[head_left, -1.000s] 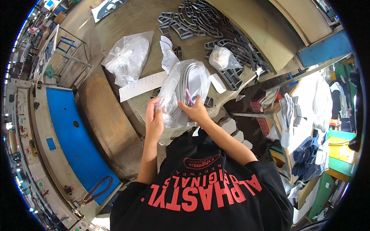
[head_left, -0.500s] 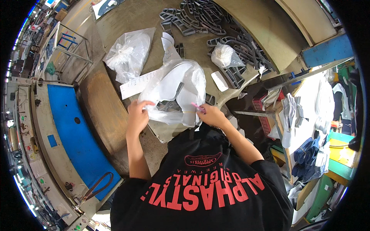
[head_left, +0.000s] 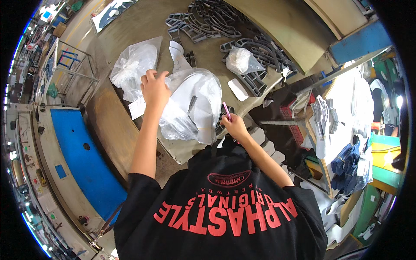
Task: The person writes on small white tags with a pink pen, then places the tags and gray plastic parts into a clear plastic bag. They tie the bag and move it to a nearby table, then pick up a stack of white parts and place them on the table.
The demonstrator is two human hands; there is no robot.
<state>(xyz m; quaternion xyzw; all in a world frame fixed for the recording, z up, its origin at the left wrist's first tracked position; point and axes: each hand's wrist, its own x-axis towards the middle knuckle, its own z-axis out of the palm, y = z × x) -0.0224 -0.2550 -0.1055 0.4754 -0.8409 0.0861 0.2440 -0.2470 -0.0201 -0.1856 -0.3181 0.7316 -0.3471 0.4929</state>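
My right hand [head_left: 235, 127] is closed on a pink pen [head_left: 226, 112], which points up beside an open clear plastic bag [head_left: 175, 125]. White curved cut pieces [head_left: 203, 93] and a small dark grey strip show in the bag. My left hand [head_left: 155, 91] is raised between this bag and a knotted clear bag [head_left: 134, 65] further left. Its fingers are bent and apart, and I see nothing held in them. A written-on white paper strip [head_left: 137, 108] lies under my left wrist, partly hidden by it.
Dark grey curved frame pieces [head_left: 203, 21] lie heaped at the table's far side. Near them are a small knotted bag [head_left: 239, 60] and a white rounded card [head_left: 238, 89]. A blue-topped machine [head_left: 82, 147] stands left; a red crate [head_left: 291, 125] and stacked white pieces [head_left: 321, 125] stand right.
My left hand has left the bag's edge and moved up and away from me, over the paper strip. My right hand has drawn slightly off the bag, its pen now upright.
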